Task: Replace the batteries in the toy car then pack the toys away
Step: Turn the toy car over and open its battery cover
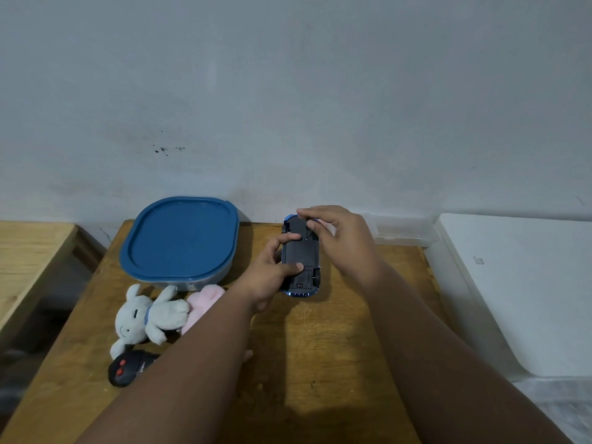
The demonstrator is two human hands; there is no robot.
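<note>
A blue toy car [301, 257] lies upside down over the wooden table [336, 331], its black underside facing up. My left hand [272, 274] grips the car's left side, thumb on the underside near the battery cover. My right hand [342, 238] holds the far end of the car, fingertips pressing on the underside. A white plush rabbit [144, 315] and a pink plush toy [205, 302] lie to the left, the pink one partly hidden by my forearm. A black remote control [128, 368] with red buttons sits near them.
A clear container with a blue lid [181, 238] stands at the table's back left, against the wall. A white box [525, 290] sits to the right of the table. Another wooden surface [28, 257] is at the far left.
</note>
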